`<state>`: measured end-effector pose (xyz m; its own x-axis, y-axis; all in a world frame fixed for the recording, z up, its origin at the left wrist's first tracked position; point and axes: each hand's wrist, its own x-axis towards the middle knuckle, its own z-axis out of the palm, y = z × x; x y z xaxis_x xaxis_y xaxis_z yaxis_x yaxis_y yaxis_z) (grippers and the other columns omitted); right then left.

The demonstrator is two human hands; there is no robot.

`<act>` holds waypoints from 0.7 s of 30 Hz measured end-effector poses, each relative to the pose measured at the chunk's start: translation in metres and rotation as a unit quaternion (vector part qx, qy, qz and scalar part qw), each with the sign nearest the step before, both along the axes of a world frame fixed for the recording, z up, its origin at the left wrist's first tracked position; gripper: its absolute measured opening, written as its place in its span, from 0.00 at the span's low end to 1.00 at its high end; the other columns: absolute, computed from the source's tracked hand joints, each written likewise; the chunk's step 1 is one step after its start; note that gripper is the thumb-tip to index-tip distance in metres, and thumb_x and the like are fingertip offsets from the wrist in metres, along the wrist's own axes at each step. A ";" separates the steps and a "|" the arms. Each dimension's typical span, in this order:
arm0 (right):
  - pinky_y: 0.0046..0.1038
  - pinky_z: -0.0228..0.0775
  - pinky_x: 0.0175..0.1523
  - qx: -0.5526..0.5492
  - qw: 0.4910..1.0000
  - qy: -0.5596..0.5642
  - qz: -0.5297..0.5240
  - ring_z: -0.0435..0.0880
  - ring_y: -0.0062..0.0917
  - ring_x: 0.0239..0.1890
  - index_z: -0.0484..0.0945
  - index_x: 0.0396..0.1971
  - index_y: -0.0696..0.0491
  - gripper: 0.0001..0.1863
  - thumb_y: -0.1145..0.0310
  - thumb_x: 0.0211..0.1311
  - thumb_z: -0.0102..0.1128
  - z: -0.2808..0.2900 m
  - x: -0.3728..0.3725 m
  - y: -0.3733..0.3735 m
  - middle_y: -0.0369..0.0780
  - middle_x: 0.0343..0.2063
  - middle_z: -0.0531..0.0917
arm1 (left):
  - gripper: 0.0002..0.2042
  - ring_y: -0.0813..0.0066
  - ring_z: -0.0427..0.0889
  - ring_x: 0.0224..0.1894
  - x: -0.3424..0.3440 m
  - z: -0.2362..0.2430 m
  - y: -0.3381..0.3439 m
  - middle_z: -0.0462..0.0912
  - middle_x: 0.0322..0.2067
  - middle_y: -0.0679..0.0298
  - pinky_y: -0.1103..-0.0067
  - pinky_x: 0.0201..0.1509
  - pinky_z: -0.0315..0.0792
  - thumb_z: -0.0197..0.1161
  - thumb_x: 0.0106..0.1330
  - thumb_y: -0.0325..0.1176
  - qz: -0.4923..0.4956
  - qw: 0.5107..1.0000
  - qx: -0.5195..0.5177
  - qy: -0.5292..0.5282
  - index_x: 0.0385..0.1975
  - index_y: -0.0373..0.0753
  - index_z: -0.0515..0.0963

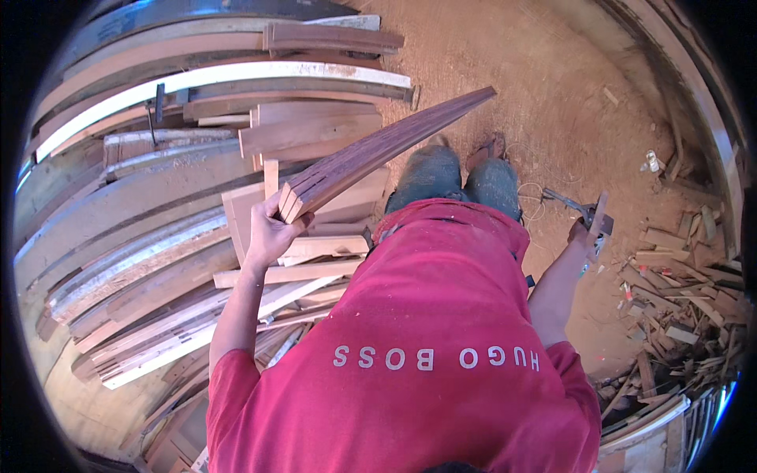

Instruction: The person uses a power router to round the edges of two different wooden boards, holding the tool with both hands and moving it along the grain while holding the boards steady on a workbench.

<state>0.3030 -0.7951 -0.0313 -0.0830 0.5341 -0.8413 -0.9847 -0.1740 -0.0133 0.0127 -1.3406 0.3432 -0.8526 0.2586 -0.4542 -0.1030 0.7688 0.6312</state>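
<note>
I log 1 dark board bundle (386, 150) slanting past the knees (426, 172), left hand (270, 235) fingers clamped round its near end, best kept steady; right hand (582, 233) fingers wrapped on 1 metal tool (590, 213).

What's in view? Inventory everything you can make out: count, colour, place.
Long dark timber: one length or several together, brown with paler end, upper centre
Boards: many, brown, tan and white, stacked at left
Wood offcuts: many, tan and brown, heaped at right
Metal tool, kind unclear: one, grey, right of centre
Wood strip: one, tan, beside tool
Floor: one, orange-tan, upper centre to right
T-shirt: one, red, lower centre
Trousers: one pair, blue-grey, centre
Left hand: one, gripping timber's near end
Right hand: one, holding tool
</note>
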 end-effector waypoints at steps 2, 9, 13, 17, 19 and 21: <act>0.78 0.34 0.76 -0.024 0.993 0.070 -0.089 0.70 0.43 0.58 0.67 0.55 0.50 0.53 0.13 0.49 0.43 0.009 -0.018 0.002 0.43 0.51 0.76 | 0.17 0.85 0.82 0.41 -0.019 0.010 0.014 0.88 0.37 0.67 0.79 0.50 0.78 0.74 0.57 0.24 -0.024 0.999 -0.021 0.011 0.47 0.33 0.84; 0.81 0.34 0.73 -0.002 0.988 0.118 -0.103 0.66 0.46 0.69 0.65 0.68 0.51 0.52 0.26 0.54 0.57 -0.017 0.006 0.022 0.45 0.62 0.74 | 0.16 0.85 0.80 0.39 -0.111 0.022 0.091 0.88 0.36 0.64 0.80 0.47 0.77 0.74 0.56 0.26 -0.107 0.993 -0.014 0.046 0.45 0.33 0.84; 0.79 0.37 0.72 0.015 0.998 -0.018 -0.062 0.66 0.45 0.66 0.66 0.67 0.51 0.50 0.26 0.54 0.57 -0.038 0.028 0.025 0.44 0.60 0.74 | 0.16 0.84 0.79 0.37 -0.165 0.013 0.157 0.87 0.32 0.63 0.79 0.44 0.77 0.74 0.54 0.27 -0.194 0.978 -0.059 0.048 0.43 0.31 0.84; 0.76 0.39 0.70 -0.009 0.984 -0.168 -0.049 0.67 0.44 0.64 0.67 0.65 0.51 0.49 0.27 0.54 0.58 -0.031 0.031 0.027 0.44 0.58 0.74 | 0.18 0.86 0.76 0.33 -0.231 -0.035 0.219 0.83 0.28 0.66 0.79 0.40 0.76 0.72 0.52 0.25 -0.267 0.964 -0.010 0.017 0.45 0.32 0.84; 0.75 0.40 0.70 -0.032 0.972 -0.226 -0.057 0.67 0.43 0.63 0.67 0.64 0.50 0.48 0.27 0.55 0.59 -0.022 0.034 0.030 0.44 0.58 0.74 | 0.25 0.83 0.81 0.31 -0.260 -0.039 0.272 0.85 0.27 0.56 0.75 0.39 0.78 0.71 0.50 0.28 -0.381 0.917 -0.115 0.016 0.53 0.36 0.84; 0.74 0.42 0.69 -0.057 0.961 -0.263 -0.068 0.67 0.43 0.62 0.67 0.63 0.50 0.47 0.27 0.55 0.59 -0.015 0.030 0.031 0.44 0.57 0.75 | 0.25 0.68 0.89 0.31 -0.275 -0.058 0.305 0.87 0.30 0.49 0.71 0.41 0.80 0.71 0.49 0.30 -0.401 0.913 -0.068 0.011 0.52 0.37 0.84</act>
<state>0.3329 -0.7644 -0.0462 0.4342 0.4118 -0.8011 -0.8604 -0.0736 -0.5042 -0.2620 -1.0360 0.2854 -0.4232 0.7468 -0.5130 0.5396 0.6626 0.5195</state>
